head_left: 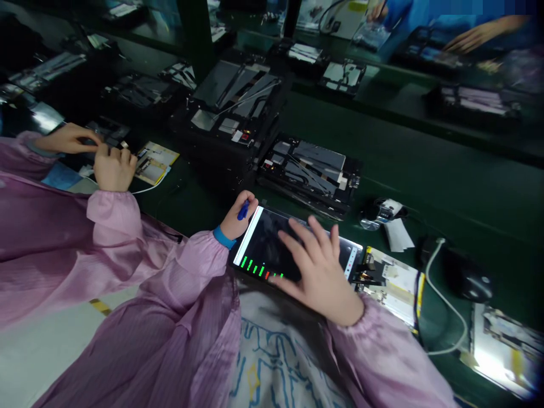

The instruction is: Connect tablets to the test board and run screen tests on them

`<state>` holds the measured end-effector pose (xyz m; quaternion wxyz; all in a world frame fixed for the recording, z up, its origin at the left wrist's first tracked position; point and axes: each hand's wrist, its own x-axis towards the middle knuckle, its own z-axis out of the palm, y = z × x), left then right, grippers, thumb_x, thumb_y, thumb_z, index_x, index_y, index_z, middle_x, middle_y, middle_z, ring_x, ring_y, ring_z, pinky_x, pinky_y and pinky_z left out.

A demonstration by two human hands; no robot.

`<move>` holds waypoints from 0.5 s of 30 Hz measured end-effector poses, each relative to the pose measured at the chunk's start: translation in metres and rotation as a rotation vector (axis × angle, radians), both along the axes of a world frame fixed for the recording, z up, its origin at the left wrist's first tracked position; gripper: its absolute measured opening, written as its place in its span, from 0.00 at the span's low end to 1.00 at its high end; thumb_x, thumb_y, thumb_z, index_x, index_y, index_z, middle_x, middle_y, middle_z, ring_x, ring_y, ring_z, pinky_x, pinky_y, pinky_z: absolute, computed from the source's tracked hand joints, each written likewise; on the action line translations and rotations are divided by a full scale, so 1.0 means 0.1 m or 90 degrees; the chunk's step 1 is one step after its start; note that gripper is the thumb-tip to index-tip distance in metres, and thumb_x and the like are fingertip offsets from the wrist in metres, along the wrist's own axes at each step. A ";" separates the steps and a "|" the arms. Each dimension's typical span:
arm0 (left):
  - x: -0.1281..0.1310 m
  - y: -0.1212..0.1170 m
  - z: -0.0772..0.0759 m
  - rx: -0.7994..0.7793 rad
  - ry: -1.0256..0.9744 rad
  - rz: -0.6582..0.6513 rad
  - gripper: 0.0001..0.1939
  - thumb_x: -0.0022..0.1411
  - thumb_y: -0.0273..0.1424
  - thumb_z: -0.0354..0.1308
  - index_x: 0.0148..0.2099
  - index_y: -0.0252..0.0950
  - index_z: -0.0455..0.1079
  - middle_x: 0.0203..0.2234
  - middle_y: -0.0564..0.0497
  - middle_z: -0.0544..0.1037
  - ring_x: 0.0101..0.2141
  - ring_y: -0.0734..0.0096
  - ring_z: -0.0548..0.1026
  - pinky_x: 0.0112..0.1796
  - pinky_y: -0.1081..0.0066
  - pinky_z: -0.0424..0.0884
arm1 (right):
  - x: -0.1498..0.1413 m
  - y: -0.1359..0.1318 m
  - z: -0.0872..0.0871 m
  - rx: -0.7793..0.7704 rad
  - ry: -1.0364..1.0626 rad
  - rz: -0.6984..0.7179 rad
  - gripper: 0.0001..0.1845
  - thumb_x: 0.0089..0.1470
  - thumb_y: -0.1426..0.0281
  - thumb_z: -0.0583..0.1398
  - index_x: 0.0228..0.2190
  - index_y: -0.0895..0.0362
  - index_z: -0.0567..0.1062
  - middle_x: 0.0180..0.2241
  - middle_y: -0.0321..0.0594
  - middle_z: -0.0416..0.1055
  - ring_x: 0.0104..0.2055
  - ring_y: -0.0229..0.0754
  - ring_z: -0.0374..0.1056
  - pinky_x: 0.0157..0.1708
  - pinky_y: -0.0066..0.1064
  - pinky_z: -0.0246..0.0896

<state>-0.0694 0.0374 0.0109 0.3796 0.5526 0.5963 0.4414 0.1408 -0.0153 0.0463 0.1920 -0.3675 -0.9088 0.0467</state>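
At a dark green worktop [399, 164], a worker in pink sleeves spreads the right hand [321, 269] over a lit display panel [272, 241], fingers wide; whether they touch the glass cannot be told. The left hand [238, 218], a blue band at its wrist, is at the panel's far left corner, its fingers curled around a small blue item [243, 210]. The panel lies just in front of the worker's body, its dark screen showing green marks and a red one. Just to its right is a yellow-edged unit [395, 286], near a black mouse [467, 276]. Opened devices [312, 170] lie beyond; at left, a co-worker's hands [114, 167] work beside another yellow-edged unit [156, 163].
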 end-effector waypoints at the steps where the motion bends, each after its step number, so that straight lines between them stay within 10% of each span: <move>1: 0.00 0.00 0.00 0.007 0.005 0.011 0.06 0.64 0.33 0.47 0.33 0.39 0.55 0.28 0.53 0.60 0.32 0.71 0.63 0.40 0.71 0.64 | -0.03 0.13 0.03 0.015 0.002 -0.028 0.32 0.56 0.52 0.56 0.55 0.58 0.66 0.60 0.53 0.57 0.66 0.62 0.43 0.60 0.65 0.34; 8: -0.05 -0.02 -0.03 0.042 0.029 0.034 0.11 0.65 0.41 0.42 0.35 0.39 0.55 0.32 0.52 0.61 0.36 0.70 0.65 0.45 0.71 0.63 | -0.50 0.85 0.03 -0.050 -0.016 -0.026 0.13 0.60 0.66 0.55 0.40 0.56 0.76 0.53 0.47 0.66 0.63 0.59 0.49 0.59 0.67 0.36; 15: -0.08 -0.01 -0.07 0.043 0.009 0.037 0.14 0.66 0.44 0.42 0.36 0.39 0.56 0.31 0.52 0.62 0.34 0.71 0.65 0.42 0.71 0.64 | -0.56 0.73 0.21 -0.028 0.077 0.010 0.09 0.55 0.74 0.58 0.27 0.54 0.76 0.47 0.39 0.70 0.62 0.55 0.51 0.62 0.63 0.31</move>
